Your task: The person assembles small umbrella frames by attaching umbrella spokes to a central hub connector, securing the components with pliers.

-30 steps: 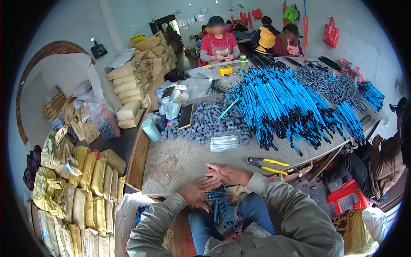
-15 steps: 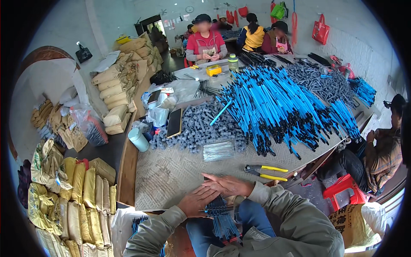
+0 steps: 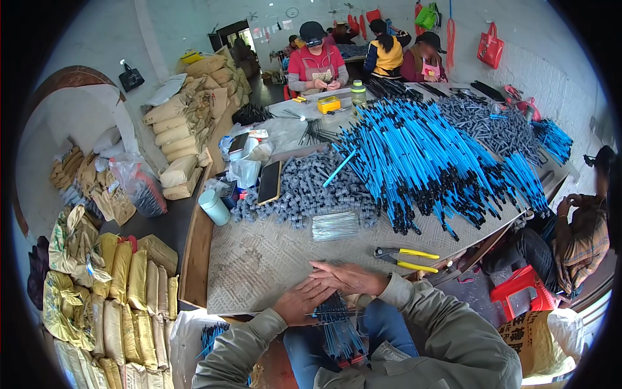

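Observation:
My left hand and my right hand meet at the near edge of the work table, just over my lap. Both are closed around a bundle of thin blue rods that hangs down between my knees, with a thin metal wire across its top. The right hand lies partly over the left. A small sheaf of silver wires lies on the table just beyond my hands. Yellow-handled pliers rest to the right of them.
A large heap of blue rods with black tips covers the table's right half, grey plastic parts the middle. A white cup, a dark tablet, stacked sacks at left. Three people sit at the far end, another at right.
My hands have shifted slightly toward me and to the left with the bundle; the view has tilted down a little. The things on the table lie as before.

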`<state>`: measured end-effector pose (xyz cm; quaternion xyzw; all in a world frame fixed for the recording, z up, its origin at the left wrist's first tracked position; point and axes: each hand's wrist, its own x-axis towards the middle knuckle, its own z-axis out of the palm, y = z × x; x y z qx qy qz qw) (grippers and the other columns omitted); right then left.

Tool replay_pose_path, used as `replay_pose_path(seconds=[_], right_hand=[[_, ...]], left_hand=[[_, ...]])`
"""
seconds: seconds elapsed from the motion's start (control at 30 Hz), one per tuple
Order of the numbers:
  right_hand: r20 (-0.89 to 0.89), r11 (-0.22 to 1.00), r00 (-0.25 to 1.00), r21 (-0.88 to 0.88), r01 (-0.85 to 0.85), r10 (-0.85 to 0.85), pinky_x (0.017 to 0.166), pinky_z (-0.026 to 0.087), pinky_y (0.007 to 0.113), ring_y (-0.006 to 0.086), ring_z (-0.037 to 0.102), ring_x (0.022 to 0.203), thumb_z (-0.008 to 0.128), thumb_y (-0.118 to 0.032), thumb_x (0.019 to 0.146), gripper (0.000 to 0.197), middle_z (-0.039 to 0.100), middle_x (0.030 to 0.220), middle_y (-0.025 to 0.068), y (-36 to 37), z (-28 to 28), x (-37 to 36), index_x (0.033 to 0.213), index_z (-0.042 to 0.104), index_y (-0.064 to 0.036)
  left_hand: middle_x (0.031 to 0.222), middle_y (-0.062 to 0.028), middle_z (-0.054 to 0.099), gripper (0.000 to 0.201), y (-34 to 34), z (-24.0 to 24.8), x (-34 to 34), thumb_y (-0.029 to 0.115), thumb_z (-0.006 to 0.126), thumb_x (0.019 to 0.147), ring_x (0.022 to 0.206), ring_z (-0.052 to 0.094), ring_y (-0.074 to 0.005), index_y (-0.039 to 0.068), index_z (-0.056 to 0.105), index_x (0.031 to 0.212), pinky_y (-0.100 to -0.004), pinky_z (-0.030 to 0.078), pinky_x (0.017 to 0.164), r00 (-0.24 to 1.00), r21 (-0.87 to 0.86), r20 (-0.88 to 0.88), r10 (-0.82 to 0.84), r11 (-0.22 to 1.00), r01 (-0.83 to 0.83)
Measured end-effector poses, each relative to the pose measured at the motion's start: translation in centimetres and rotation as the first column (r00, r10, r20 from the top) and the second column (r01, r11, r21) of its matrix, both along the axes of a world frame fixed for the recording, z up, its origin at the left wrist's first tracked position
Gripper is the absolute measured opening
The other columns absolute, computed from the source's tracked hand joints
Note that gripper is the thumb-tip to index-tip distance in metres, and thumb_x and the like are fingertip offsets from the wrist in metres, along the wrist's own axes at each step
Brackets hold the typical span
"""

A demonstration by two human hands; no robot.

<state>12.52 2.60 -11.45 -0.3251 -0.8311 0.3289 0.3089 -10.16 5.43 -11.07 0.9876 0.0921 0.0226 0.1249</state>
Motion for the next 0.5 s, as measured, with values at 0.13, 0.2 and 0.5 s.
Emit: replay_pose_path(seconds=[0.13, 0.2, 0.5], right_hand=[[0.036, 1.000, 0.999, -0.003, 0.009, -0.009, 0.083, 0.045, 0.042, 0.0375, 0.054, 0.104, 0.053, -0.003, 0.079, 0.074, 0.050, 0.128, 0.0140, -0.1, 0.2, 0.0, 0.142, 0.017, -0.0123], [0.038, 0.999, 0.999, 0.037, 0.008, -0.009, 0.083, 0.045, 0.042, 0.0366, 0.053, 0.105, 0.053, -0.004, 0.079, 0.073, 0.050, 0.128, 0.0135, 0.1, 0.0, -0.2, 0.142, 0.018, -0.0118], [0.012, 0.969, 1.000, 0.245, 0.023, -0.027, 0.085, 0.044, 0.042, 0.0355, 0.054, 0.104, 0.052, -0.015, 0.087, 0.059, 0.053, 0.123, 0.0147, 0.8, -1.2, -0.9, 0.139, 0.025, -0.0084]], left_hand=[[0.141, -0.0140, 0.032, 0.095, 0.1, -0.4, -0.1, 0.022, 0.069, 0.059, 0.131, 0.030, -0.0317, 0.006, 0.023, 0.141, -0.0437, 0.019, 0.111, 0.999, -0.001, 0.031, -0.016, 1.000, 0.016], [0.140, -0.0144, 0.033, 0.095, 0.2, -0.4, 0.0, 0.022, 0.068, 0.058, 0.131, 0.030, -0.0323, 0.005, 0.025, 0.140, -0.0437, 0.020, 0.110, 0.999, 0.013, 0.033, -0.007, 1.000, 0.007], [0.135, -0.0146, 0.038, 0.096, 0.3, 0.9, -0.4, 0.026, 0.076, 0.056, 0.126, 0.035, -0.0328, 0.006, 0.030, 0.138, -0.0424, 0.024, 0.109, 0.999, 0.050, 0.015, -0.030, 0.998, 0.029]])
